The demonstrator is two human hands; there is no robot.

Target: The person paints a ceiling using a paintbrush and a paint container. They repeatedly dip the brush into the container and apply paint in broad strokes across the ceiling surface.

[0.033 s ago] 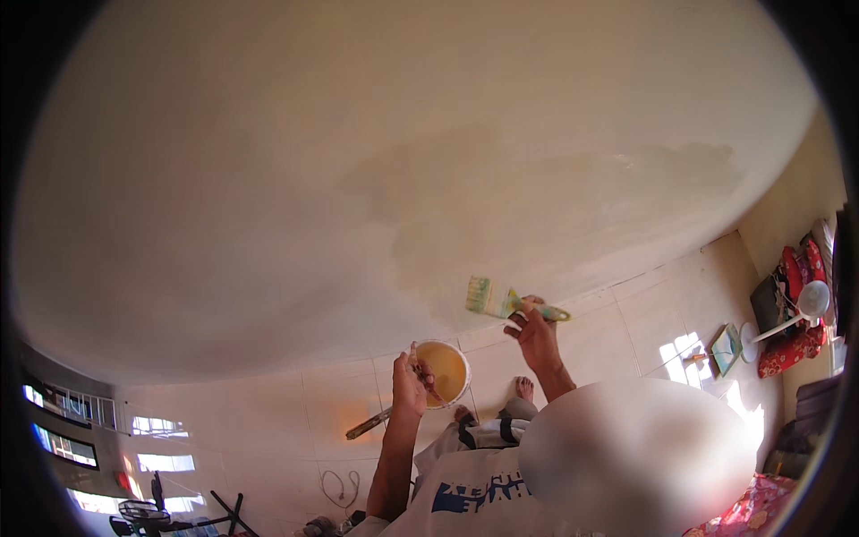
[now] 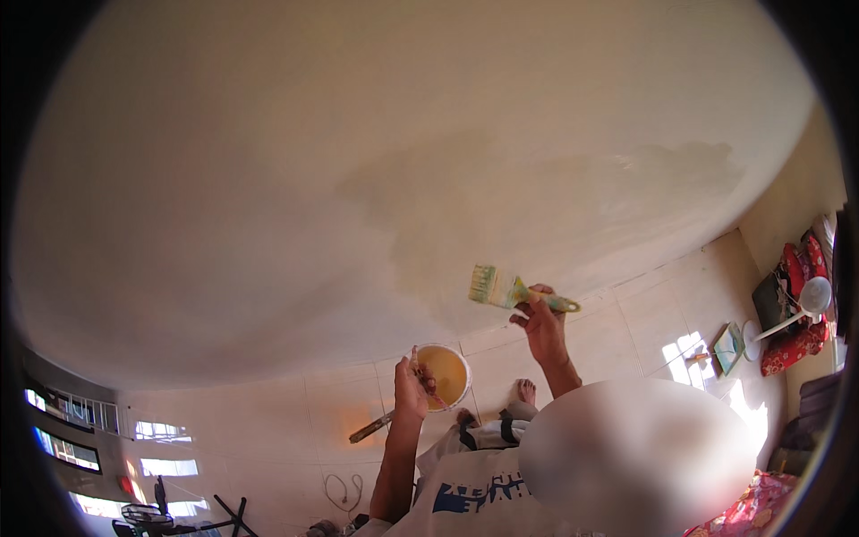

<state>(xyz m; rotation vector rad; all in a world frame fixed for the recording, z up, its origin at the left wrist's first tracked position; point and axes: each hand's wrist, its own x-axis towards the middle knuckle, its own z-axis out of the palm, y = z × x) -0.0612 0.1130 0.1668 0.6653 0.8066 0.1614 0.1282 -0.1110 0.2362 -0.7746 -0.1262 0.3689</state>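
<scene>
My right hand (image 2: 544,327) grips a wide paintbrush (image 2: 514,289) by its handle, the green-stained bristles pointing left in front of the wall. My left hand (image 2: 412,389) holds a white bucket (image 2: 452,380) by its side, with fingers over the rim above the yellowish liquid inside. Beyond both, a pale wall (image 2: 233,197) fills the upper view, with a damp-looking, darker patch (image 2: 429,206) spreading across its middle and right. A long-handled tool (image 2: 369,428) shows below the bucket at the left; what it rests on is unclear.
A tiled floor (image 2: 268,430) runs along the wall. At lower left are a black fan-like object (image 2: 148,515), dark crossed legs (image 2: 233,515) and a coiled cord (image 2: 344,492). At right stand a white round-topped stand (image 2: 778,327), a small tray (image 2: 729,349) and red patterned cushions (image 2: 787,353).
My right hand and the brush have shifted slightly to the right. My left hand and the bucket are almost where they were, very slightly lower in the picture.
</scene>
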